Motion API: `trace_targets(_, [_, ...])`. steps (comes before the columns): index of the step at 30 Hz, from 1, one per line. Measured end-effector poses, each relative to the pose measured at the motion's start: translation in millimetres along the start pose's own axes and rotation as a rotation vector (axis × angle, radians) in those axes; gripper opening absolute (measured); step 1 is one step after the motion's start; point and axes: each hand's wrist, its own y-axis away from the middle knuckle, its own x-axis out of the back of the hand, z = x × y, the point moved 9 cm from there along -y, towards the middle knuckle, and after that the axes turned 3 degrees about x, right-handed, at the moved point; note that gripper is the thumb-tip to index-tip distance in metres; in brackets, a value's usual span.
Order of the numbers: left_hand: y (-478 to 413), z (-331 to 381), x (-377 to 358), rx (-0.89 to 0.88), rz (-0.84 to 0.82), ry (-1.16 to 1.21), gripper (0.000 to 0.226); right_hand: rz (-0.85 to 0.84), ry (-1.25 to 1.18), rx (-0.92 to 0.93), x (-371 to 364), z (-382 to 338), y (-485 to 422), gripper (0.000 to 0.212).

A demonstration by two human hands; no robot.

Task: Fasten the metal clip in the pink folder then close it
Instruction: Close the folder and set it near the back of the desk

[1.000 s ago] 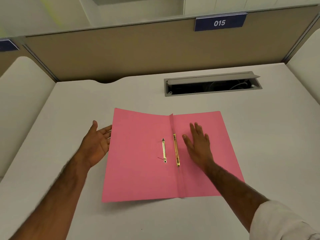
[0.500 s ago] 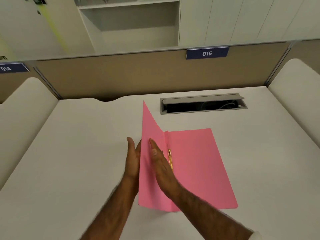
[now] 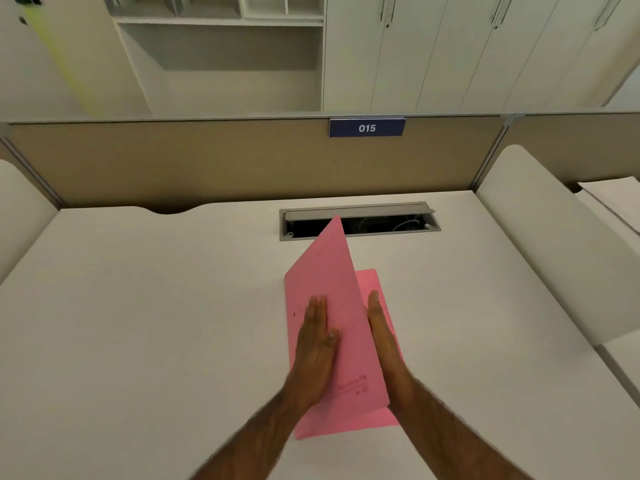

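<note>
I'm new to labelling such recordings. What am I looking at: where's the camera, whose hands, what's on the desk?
No machine here: a person works with bare hands, and the one camera sits on their head, looking forward and down. On the white desk lies a pink folder, half closed, its front cover raised at a slant. The left hand lies flat on the cover's outside; the right hand, fingers straight, is at its inner side. Neither grips anything. The metal clip is hidden behind the cover. Beyond the folder is an open cable hatch in the desk.
</note>
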Motion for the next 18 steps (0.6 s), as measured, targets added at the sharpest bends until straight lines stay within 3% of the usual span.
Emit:
trace_targets(3, [4, -15, -17, -0.058, -0.077, -0.279, 0.068, -0.039, -0.097, -0.031, 26, -1, 6, 0.072])
trace_targets(6, [7, -38, -24, -0.069, -0.153, -0.392, 0.069, -0.066, -0.121, -0.016, 49, -4, 13, 0.057])
trace_targets(11, [15, -53, -33, -0.079, -0.239, -0.573, 0.074, 0.192, 0.12, 0.121, 113, -8, 20, 0.034])
trace_targets(18, [20, -76, -38, -0.078, -0.291, -0.841, 0.078, 0.426, 0.517, 0.09, 168, 10, 20, 0.033])
